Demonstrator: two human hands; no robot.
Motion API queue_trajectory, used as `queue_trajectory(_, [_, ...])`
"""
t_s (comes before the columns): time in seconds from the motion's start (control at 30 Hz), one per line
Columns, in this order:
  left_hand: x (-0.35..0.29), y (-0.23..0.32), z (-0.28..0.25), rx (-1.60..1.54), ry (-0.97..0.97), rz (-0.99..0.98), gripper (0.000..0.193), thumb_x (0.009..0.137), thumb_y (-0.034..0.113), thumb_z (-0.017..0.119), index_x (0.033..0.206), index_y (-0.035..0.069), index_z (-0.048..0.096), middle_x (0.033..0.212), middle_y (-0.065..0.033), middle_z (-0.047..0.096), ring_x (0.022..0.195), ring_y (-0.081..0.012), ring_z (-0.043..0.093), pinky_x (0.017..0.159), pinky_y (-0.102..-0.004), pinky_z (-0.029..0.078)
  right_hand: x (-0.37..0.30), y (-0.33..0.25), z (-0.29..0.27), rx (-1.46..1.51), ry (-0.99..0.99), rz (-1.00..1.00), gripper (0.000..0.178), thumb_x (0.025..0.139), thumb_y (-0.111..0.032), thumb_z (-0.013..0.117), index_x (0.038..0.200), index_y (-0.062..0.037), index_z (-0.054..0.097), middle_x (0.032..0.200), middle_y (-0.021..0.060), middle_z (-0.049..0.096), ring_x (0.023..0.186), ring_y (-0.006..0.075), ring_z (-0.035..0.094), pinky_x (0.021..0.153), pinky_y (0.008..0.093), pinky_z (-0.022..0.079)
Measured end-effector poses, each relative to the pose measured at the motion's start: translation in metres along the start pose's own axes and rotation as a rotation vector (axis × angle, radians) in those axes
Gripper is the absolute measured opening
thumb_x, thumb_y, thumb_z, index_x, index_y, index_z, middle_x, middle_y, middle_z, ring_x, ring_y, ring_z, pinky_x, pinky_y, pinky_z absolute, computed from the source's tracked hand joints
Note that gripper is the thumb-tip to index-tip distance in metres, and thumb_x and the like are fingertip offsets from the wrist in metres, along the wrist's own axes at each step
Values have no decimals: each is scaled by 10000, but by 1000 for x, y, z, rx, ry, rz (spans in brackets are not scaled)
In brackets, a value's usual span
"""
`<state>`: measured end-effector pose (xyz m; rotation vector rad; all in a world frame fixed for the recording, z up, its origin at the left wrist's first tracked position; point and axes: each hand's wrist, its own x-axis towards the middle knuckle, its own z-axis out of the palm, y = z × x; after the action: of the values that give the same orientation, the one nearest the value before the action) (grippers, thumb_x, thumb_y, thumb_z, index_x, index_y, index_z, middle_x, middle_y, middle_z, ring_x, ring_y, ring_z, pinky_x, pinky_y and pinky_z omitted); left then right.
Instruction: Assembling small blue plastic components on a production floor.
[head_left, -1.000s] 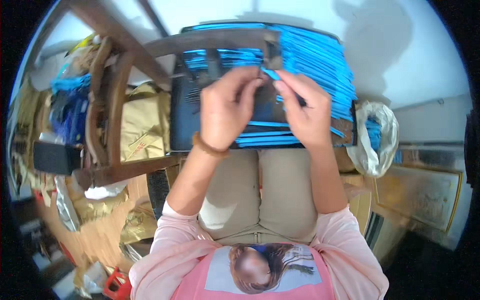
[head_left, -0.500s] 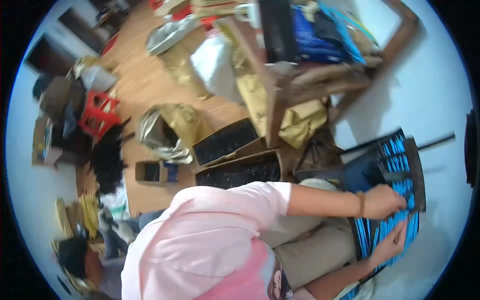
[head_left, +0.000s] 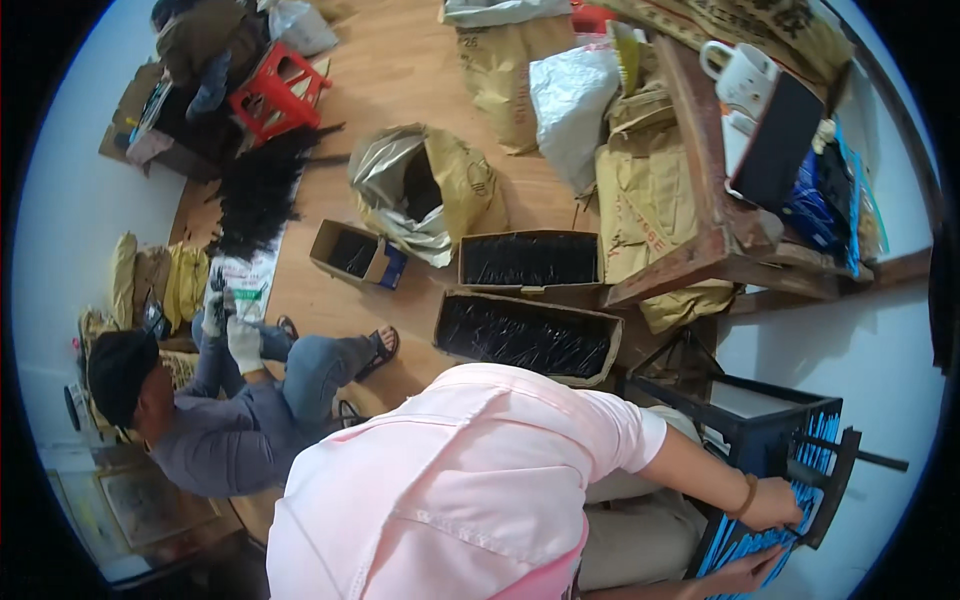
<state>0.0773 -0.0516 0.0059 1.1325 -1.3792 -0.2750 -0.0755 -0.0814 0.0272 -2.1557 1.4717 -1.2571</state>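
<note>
Bright blue strips [head_left: 825, 440] run in rows across a black frame [head_left: 738, 424] at the right, by the white wall. Over these strips is my left hand [head_left: 773, 503], a tan band round its wrist. Its fingers are pinched at the strips, with a small dark tip beside them; what they hold is too small to name. Just below, my right hand [head_left: 745, 574] reaches in from the lower edge. Its fingers are drawn together against the strips, and their grip is partly hidden. A dark bar [head_left: 838, 488] stands at the frame's right side.
Two long cardboard boxes [head_left: 612, 345] of black pieces lie left of the frame. A wooden stand [head_left: 690, 150] bears a mug [head_left: 745, 80]. Beyond are an open sack [head_left: 470, 190] and a red stool [head_left: 278, 92]. A gloved co-worker [head_left: 225, 430] sits at the left.
The view has swung, so the hands and blue strips appear lower, and more of the co-worker and floor shows. Both hands remain at the blue strips, close together.
</note>
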Motion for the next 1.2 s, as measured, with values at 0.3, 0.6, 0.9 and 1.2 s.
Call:
queue_trajectory(0.3, [7,-10,11,94,-107,-34,184,824,152,673,995,103,717,815,-125,719,774,-337,706,665,-432,543,-3,-10,-5,-183,82,-161,326,991,-245,644,1093,51,734,894,190,742,708,229,658,642,357,523])
queue_trajectory(0.6, [5,2,9,54,-49,-29,191,751,127,689,889,3,644,746,-192,688,727,-362,706,620,-440,555,-3,-5,-7,-95,101,-192,280,999,-185,624,1046,67,736,921,185,740,790,253,686,708,365,547])
queue_trajectory(0.9, [-5,-4,16,-34,102,60,129,840,125,573,933,71,646,756,-176,667,719,-369,677,650,-471,537,4,40,-21,-174,25,-128,344,1011,-205,604,1212,68,667,1209,198,690,1090,247,670,933,328,518])
queue_trajectory(1.2, [3,0,-17,41,-110,-89,204,866,164,659,1054,97,696,848,-156,711,776,-356,695,696,-444,562,3,10,-6,-20,-69,-21,360,995,-221,630,1234,45,667,1067,118,732,932,132,637,844,273,509])
